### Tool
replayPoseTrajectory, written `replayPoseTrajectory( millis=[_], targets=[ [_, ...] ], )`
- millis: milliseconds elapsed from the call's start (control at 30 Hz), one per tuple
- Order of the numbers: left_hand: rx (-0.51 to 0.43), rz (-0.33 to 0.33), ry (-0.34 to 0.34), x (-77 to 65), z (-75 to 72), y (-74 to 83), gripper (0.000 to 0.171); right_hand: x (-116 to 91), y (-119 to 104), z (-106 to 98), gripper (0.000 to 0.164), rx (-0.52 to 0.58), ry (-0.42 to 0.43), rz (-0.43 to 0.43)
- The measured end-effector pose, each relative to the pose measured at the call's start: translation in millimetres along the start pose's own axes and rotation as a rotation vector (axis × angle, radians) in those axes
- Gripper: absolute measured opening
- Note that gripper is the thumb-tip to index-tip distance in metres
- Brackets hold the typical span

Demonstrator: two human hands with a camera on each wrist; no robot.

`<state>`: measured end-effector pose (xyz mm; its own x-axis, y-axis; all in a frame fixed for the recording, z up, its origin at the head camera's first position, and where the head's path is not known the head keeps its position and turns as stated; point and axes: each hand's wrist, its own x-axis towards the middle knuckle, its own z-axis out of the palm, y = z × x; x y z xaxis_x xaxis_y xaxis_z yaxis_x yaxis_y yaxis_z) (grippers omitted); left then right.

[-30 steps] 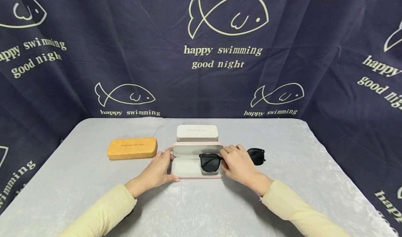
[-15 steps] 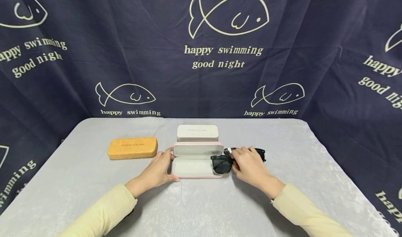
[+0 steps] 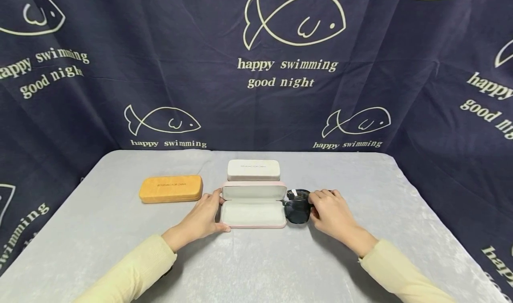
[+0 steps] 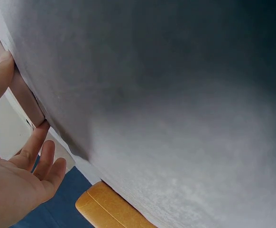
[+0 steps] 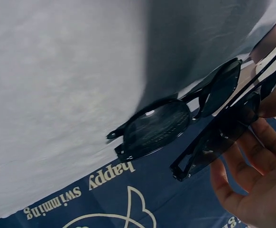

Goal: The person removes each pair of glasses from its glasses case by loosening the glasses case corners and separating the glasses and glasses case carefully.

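An open pink glasses case with a pale lining lies at the table's centre. My left hand holds its left end, thumb at the front edge and fingers at the lid; the left wrist view shows thumb and index tip on the pink case. My right hand pinches a folded pair of black sunglasses just off the case's right end. In the right wrist view the held sunglasses hang beside a second black pair lying on the table. My hand partly hides that second pair.
A shut white case sits right behind the pink one. A shut orange case lies to the left, also seen as the orange case. The grey cloth-covered table is backed by a navy fish-print curtain.
My right hand has carried the black sunglasses rightward, from over the open case's right half to just past its right end, beside the second pair. The left hand has stayed on the case.
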<state>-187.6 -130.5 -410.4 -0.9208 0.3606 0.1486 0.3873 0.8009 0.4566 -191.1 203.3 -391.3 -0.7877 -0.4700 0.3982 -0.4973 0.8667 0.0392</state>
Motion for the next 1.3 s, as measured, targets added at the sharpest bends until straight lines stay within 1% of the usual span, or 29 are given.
replayPoseTrajectory(
  millis=[233, 433, 733, 967, 1033, 1300],
  targets=[
    [-0.005, -0.007, -0.009, -0.1, 0.4, 0.8, 0.099, -6, 8, -1, 0.017, 0.005, -0.030, 0.032],
    [-0.003, -0.008, -0.004, -0.5, 0.3, 0.8, 0.099, -11, 10, -1, 0.018, 0.001, -0.039, 0.024],
    [0.009, -0.024, -0.017, -1.0, 0.2, 0.9, 0.099, -16, 10, 0, 0.020, -0.002, -0.055, 0.016],
    [0.009, -0.006, -0.011, -0.9, 0.1, 0.1, 0.099, -17, 11, 1, 0.025, 0.015, -0.109, 0.019],
    [0.012, -0.002, -0.009, -0.7, 0.3, -0.3, 0.098, -18, 11, 1, 0.027, 0.018, -0.110, 0.019],
    [0.005, -0.003, -0.009, -0.7, 0.3, -1.2, 0.098, -19, 10, 3, 0.027, 0.035, -0.111, 0.023]
  ],
)
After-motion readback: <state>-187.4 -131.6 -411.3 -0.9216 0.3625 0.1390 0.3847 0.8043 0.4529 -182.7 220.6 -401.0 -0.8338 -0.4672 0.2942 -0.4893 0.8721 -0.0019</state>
